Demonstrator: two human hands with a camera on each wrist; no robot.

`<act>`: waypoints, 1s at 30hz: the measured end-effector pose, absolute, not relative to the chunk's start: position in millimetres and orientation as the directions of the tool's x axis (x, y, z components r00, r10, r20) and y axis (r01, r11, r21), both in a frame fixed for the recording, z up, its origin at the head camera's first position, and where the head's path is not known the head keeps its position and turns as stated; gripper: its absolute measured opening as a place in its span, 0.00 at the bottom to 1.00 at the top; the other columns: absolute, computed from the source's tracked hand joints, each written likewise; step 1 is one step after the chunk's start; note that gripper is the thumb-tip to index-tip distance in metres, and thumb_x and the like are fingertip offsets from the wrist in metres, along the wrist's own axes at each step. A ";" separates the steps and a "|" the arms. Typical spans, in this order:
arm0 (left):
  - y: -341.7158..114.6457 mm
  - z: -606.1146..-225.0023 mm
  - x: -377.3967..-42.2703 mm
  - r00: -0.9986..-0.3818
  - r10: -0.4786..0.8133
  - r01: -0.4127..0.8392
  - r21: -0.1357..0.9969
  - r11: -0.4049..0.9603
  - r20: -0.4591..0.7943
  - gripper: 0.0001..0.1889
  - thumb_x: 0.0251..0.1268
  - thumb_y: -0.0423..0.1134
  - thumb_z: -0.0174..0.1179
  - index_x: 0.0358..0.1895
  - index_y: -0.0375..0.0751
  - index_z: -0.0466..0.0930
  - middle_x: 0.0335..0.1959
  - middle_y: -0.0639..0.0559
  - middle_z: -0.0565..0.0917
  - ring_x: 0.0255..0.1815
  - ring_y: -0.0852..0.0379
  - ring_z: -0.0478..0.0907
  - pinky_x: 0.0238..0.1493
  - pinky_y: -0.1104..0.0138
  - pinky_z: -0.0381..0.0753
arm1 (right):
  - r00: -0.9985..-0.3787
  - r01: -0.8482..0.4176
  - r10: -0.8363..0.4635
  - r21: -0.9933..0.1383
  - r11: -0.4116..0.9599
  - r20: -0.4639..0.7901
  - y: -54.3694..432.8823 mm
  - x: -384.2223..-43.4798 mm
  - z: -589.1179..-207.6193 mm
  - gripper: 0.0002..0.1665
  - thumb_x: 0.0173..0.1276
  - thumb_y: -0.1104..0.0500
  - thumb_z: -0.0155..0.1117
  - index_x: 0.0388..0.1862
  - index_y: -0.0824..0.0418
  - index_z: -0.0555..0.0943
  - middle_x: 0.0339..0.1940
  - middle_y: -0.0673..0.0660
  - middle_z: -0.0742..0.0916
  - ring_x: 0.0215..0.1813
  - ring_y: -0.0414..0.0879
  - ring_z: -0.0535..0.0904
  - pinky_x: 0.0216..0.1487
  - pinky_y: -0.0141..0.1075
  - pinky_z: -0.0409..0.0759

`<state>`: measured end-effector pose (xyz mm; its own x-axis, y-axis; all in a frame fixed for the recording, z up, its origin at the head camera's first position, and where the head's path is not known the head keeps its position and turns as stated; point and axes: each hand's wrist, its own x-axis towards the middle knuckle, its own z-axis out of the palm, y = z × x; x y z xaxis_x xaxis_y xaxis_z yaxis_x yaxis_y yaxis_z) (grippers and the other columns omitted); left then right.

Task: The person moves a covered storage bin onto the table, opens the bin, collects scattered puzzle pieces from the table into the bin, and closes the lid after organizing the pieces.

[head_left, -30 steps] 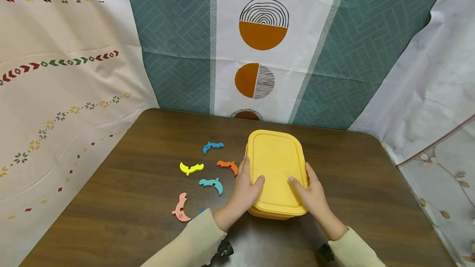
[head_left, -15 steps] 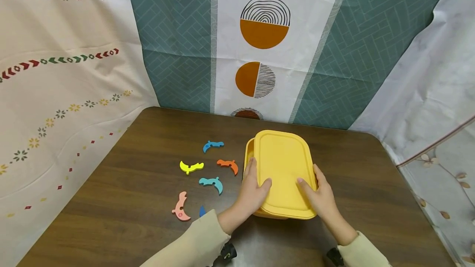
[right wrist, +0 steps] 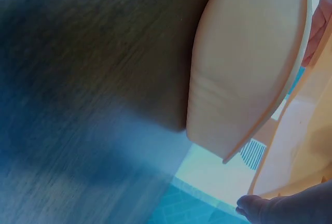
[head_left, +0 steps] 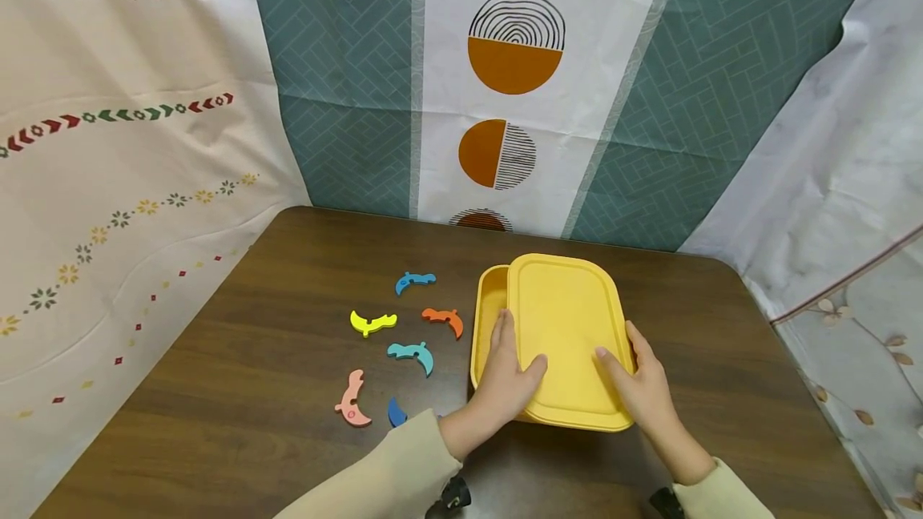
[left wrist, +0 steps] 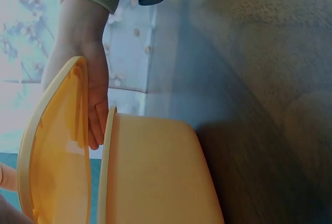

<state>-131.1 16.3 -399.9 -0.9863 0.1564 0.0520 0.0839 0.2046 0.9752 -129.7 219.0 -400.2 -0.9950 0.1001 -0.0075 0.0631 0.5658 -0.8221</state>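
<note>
A yellow rectangular lid (head_left: 570, 335) is held between my two hands, raised and set off to the right over a yellow box (head_left: 489, 299). Along its left edge my left hand (head_left: 504, 384) grips it, thumb on top. My right hand (head_left: 644, 389) holds the right edge, thumb on top and fingers at the side. In the left wrist view a gap shows between the tilted lid (left wrist: 57, 146) and the box (left wrist: 155, 177). Part of the box's inside shows at the left; the lid hides the rest.
Left of the box lie several small curved pieces: blue (head_left: 414, 282), yellow (head_left: 372, 324), orange (head_left: 443, 319), teal (head_left: 412, 355) and pink (head_left: 352, 400). A dark blue piece (head_left: 396, 412) is partly behind the left sleeve. Patterned cloths (head_left: 346, 102) hang around the brown table (head_left: 238, 391).
Both hands have moved the lid to the right, from nearly covering the box to well off its left side. More of the box's inside shows. The small pieces have stayed in place.
</note>
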 end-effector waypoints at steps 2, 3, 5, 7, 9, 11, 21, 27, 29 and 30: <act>19.7 -399.8 -130.2 -0.987 0.151 0.082 0.976 0.201 0.052 0.42 0.63 0.36 0.54 0.74 0.29 0.39 0.76 0.36 0.42 0.76 0.42 0.45 0.71 0.48 0.52 | -0.995 0.056 0.098 -0.823 0.565 -0.001 221.6 -128.4 -400.5 0.46 0.71 0.50 0.55 0.75 0.70 0.45 0.74 0.72 0.59 0.68 0.61 0.64 0.42 0.08 0.58; 21.5 -399.5 -129.7 -0.988 0.148 0.081 0.976 0.200 0.052 0.42 0.63 0.36 0.54 0.74 0.29 0.40 0.76 0.36 0.42 0.76 0.43 0.46 0.71 0.48 0.53 | -0.995 0.052 0.099 -0.823 0.566 0.005 223.1 -127.7 -400.7 0.46 0.71 0.50 0.55 0.75 0.70 0.46 0.73 0.72 0.59 0.68 0.61 0.64 0.41 0.08 0.58; 25.6 -399.5 -128.6 -0.988 0.142 0.081 0.976 0.201 0.052 0.42 0.63 0.37 0.55 0.74 0.28 0.40 0.76 0.36 0.43 0.76 0.43 0.46 0.71 0.48 0.53 | -0.994 0.052 0.106 -0.821 0.569 0.011 226.2 -126.1 -401.1 0.46 0.71 0.51 0.55 0.75 0.70 0.46 0.73 0.72 0.59 0.68 0.62 0.64 0.41 0.07 0.58; 29.0 -399.1 -127.2 -0.989 0.138 0.081 0.976 0.200 0.053 0.42 0.62 0.36 0.55 0.74 0.28 0.40 0.76 0.36 0.42 0.76 0.43 0.46 0.71 0.48 0.52 | -0.994 0.048 0.112 -0.816 0.576 0.021 229.2 -124.6 -401.6 0.45 0.71 0.51 0.55 0.75 0.70 0.47 0.73 0.72 0.59 0.68 0.62 0.64 0.41 0.07 0.57; 31.7 -398.5 -125.6 -0.990 0.133 0.080 0.977 0.198 0.054 0.42 0.61 0.36 0.55 0.74 0.28 0.40 0.76 0.36 0.42 0.76 0.44 0.45 0.72 0.49 0.52 | -0.993 0.038 0.116 -0.814 0.580 0.037 231.6 -123.2 -402.0 0.44 0.71 0.52 0.56 0.75 0.71 0.48 0.72 0.73 0.60 0.68 0.63 0.63 0.42 0.07 0.57; 33.4 -398.3 -124.1 -0.990 0.130 0.075 0.979 0.191 0.051 0.42 0.61 0.35 0.55 0.74 0.29 0.40 0.77 0.37 0.42 0.77 0.44 0.44 0.72 0.49 0.51 | -0.992 0.025 0.118 -0.814 0.581 0.053 233.4 -122.0 -402.1 0.44 0.70 0.53 0.56 0.74 0.71 0.49 0.72 0.73 0.61 0.68 0.63 0.63 0.42 0.07 0.57; 36.3 -402.3 -120.4 -0.985 0.167 0.077 0.982 0.174 0.047 0.42 0.62 0.34 0.54 0.75 0.33 0.39 0.78 0.42 0.39 0.77 0.48 0.40 0.73 0.50 0.48 | -0.990 0.011 0.118 -0.816 0.578 0.071 241.5 -117.5 -400.1 0.41 0.71 0.55 0.55 0.74 0.71 0.50 0.71 0.74 0.63 0.62 0.57 0.67 0.41 0.08 0.60; 36.4 -403.5 -121.4 -0.976 0.211 0.083 0.980 0.181 0.044 0.44 0.61 0.36 0.59 0.75 0.34 0.40 0.78 0.43 0.39 0.77 0.50 0.41 0.73 0.51 0.48 | -0.990 -0.010 0.105 -0.792 0.611 0.094 248.2 -115.8 -398.7 0.41 0.72 0.54 0.54 0.74 0.71 0.50 0.70 0.75 0.63 0.65 0.61 0.65 0.42 0.08 0.59; 37.0 -403.5 -121.9 -0.975 0.220 0.079 0.978 0.194 0.036 0.46 0.60 0.38 0.61 0.75 0.34 0.40 0.78 0.44 0.39 0.77 0.50 0.41 0.73 0.52 0.49 | -0.990 -0.020 0.098 -0.790 0.613 0.101 250.1 -114.8 -398.3 0.41 0.72 0.54 0.54 0.74 0.72 0.50 0.71 0.75 0.62 0.67 0.64 0.63 0.42 0.07 0.58; 37.4 -403.7 -121.7 -0.974 0.224 0.081 0.976 0.204 0.034 0.47 0.59 0.39 0.63 0.75 0.34 0.40 0.78 0.43 0.40 0.77 0.50 0.41 0.73 0.52 0.49 | -0.990 -0.019 0.101 -0.788 0.615 0.103 250.7 -114.7 -398.2 0.41 0.72 0.54 0.54 0.74 0.72 0.51 0.70 0.75 0.62 0.66 0.64 0.63 0.42 0.08 0.58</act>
